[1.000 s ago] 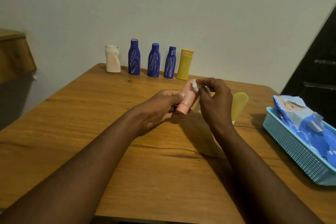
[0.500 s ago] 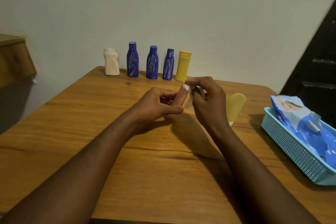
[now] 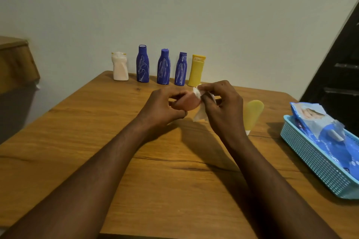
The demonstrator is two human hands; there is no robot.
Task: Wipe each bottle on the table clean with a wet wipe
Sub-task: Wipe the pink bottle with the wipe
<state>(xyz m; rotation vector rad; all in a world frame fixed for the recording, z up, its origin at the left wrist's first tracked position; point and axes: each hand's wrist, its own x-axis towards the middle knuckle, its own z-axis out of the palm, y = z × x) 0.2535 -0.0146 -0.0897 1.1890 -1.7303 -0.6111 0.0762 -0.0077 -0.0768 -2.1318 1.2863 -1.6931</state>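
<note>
Centrally, the pink bottle [image 3: 189,101] sits over the middle of the table [image 3: 77,141], the left hand [image 3: 163,108] curled round its body while the right hand [image 3: 223,110] pinches a white wet wipe [image 3: 200,115] against its far end. A pale yellow bottle [image 3: 252,112] shows just behind the right hand. Along the far edge stand a white bottle [image 3: 120,68], three blue bottles [image 3: 163,68] and a darker yellow bottle [image 3: 196,71]; at the right edge a blue basket [image 3: 310,157] holds a wipes pack [image 3: 320,128].

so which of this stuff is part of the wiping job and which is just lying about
In the job: small pink plastic bottle in left hand, white wet wipe in right hand, squat white bottle, three blue bottles, two yellow bottles, blue wipe pack.
Just lying about: turquoise mesh basket, brown wooden cabinet.
</note>
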